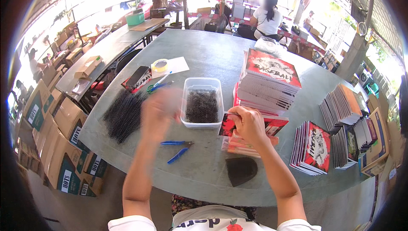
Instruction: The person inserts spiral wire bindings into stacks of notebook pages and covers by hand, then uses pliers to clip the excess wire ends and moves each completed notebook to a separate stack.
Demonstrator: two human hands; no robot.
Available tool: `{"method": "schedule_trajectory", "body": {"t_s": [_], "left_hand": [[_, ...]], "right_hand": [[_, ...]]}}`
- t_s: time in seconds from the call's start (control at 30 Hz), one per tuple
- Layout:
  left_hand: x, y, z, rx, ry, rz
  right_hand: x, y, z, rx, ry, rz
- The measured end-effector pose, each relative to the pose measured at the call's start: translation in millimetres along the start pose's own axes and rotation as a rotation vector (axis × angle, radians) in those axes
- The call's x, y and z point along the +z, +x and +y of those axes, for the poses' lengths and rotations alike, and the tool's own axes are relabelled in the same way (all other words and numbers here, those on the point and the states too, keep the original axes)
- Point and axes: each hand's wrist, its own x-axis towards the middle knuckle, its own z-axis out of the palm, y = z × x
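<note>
My right hand (pixel 250 122) is closed on a red and black notebook (pixel 276 124), held tilted by its edge, above a low stack of notebooks (pixel 242 144). My left hand (pixel 161 105) is smeared by motion beside a clear plastic tub (pixel 202 125); its fingers cannot be made out. Inside the tub lie short black binding coils (pixel 202 105). To the left of that hand spreads a heap of longer black coils (pixel 123 114). Blue-handled cutting pliers (pixel 178 149) rest below the tub. A dark, rounded flat piece (pixel 241 171) lies near my right forearm.
A tall stack of notebooks (pixel 270 78) stands behind my right hand, with more piles (pixel 312 148) at right. Tape (pixel 160 65), paper and green-handled scissors (pixel 152 87) lie at far left. Cardboard boxes (pixel 63 158) flank the table's left side. A person (pixel 268 20) sits beyond the table.
</note>
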Motion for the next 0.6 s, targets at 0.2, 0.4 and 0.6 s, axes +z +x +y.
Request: {"method": "schedule_trajectory", "body": {"t_s": [0.2,0.4,0.6], "left_hand": [[88,-16,-64,0.325,0.398,0.004],[101,-18,-65,0.445,0.555,0.099],[97,-11,-60,0.726,0.593,0.163]], "right_hand": [[-3,3,-5,0.128,0.101,-0.110],[-5,2,-7,0.076,0.057,-0.060],[-4,2,-9,0.052,0.056,-0.064]]}}
